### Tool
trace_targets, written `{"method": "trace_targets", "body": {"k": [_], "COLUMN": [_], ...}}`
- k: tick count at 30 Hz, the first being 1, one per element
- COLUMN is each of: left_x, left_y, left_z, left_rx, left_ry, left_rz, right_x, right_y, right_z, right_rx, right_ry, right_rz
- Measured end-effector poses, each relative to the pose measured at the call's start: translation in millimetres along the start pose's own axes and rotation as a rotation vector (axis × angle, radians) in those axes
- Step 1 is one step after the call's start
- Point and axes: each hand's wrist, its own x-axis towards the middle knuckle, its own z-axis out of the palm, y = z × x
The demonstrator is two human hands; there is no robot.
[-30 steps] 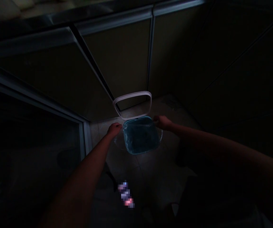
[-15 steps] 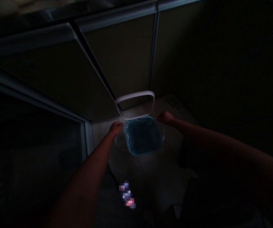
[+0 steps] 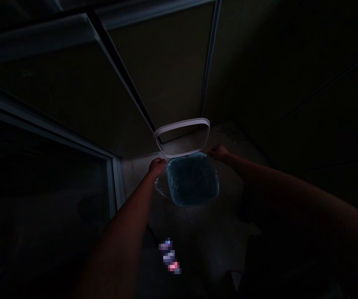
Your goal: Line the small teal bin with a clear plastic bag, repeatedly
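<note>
Blue bin, one, standing on the tiled floor, its mouth facing up; I log its outline as a rounded rectangle, longer axis unclear under this slant. Clear plastic liner, one, lining the bin, its loose edge hanging outside on the left. Hands, two: left hand just beside the bin's far left corner, right hand by its far right corner, so the mouth lies between them and towards the wearer; the left seems slightly nearer. Fingers bent and close together on both (my feed is too dark to tell whether either pinches film). White rim frame, one, tilted up behind the bin. Cabinet panels, at least three, beyond it. Pixelated bright patch, one, wearer's side of the bin.
</note>
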Motion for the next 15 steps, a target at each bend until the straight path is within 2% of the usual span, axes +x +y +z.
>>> {"method": "trace_targets", "body": {"k": [7,15], "left_x": [0.5,-4.9], "left_y": [-1.8,-2.1], "left_z": [4.2,0.6], "left_rx": [0.012,0.021], "left_ry": [-0.022,-0.078], "left_rz": [-0.044,-0.139], "right_x": [6.5,3.8], "right_y": [2.0,8.0], "right_z": [9.7,8.3], "right_rx": [-0.005,-0.068], "right_ry": [-0.051,-0.075], "right_rz": [0.012,-0.036]}}
